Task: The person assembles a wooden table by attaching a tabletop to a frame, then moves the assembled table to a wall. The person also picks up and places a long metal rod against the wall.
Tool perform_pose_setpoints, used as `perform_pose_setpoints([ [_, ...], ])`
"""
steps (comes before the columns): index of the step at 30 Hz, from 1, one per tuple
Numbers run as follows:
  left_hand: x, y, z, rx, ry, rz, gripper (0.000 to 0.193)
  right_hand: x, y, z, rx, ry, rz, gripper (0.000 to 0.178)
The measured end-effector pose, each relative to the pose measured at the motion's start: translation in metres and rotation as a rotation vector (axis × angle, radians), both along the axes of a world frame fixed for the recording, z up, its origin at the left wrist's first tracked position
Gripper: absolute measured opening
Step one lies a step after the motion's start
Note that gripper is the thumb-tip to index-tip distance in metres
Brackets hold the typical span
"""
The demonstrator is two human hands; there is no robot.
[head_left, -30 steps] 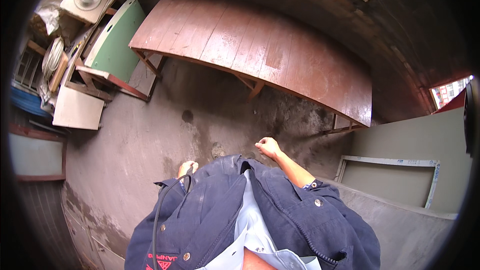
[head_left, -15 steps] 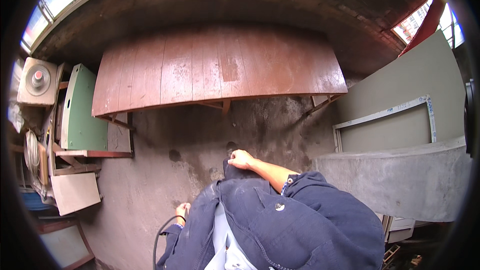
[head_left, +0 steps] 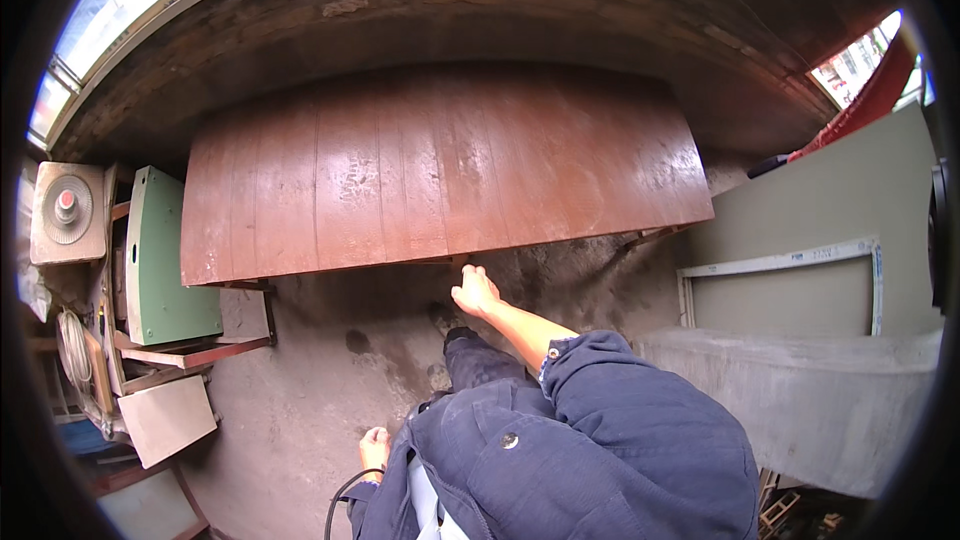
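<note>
Just beyond the right hand [head_left: 478, 292] lies the brown table [head_left: 450, 175].

Navy jacket [head_left: 590, 450] (silvery snap [head_left: 510, 440]), dark cable [head_left: 342, 491]

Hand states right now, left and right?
Left hand: grip cannot be told, no object visible.
Right hand: half open, nothing visible in it, near the table.

The left grip [head_left: 374, 449] is too small to read, the jacket [head_left: 620, 440] cut off below.
</note>
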State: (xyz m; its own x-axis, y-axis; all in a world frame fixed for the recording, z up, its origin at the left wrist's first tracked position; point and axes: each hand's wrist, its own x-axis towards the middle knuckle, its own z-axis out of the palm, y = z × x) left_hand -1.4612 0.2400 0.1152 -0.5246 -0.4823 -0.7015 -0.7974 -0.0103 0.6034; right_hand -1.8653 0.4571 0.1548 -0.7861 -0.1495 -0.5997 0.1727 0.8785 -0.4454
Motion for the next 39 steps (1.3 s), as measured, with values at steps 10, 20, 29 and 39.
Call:
perform_pose_setpoints([
  [10, -0.035, 0.042, 0.068, -0.086, -0.078, 0.176, 0.025, -0.044, -0.032, -0.016, 0.25, 0.076, 0.326, 0.085],
  [20, -0.02, 0.073, 0.033, -0.081, -0.096, 0.371, 0.033, -0.065, -0.053, -0.021, 0.466, -0.015, 0.466, 0.092],
  [29, -0.047, 0.072, 0.058, -0.192, 0.019, 0.423, 0.033, -0.138, -0.035, -0.098, -0.117, 0.217, 0.428, 0.043],
  [39, -0.031, 0.123, -0.019, -0.318, 0.004, 0.804, 0.035, -0.033, -0.133, -0.079, -0.129, -0.39, 1.192, 0.042],
])
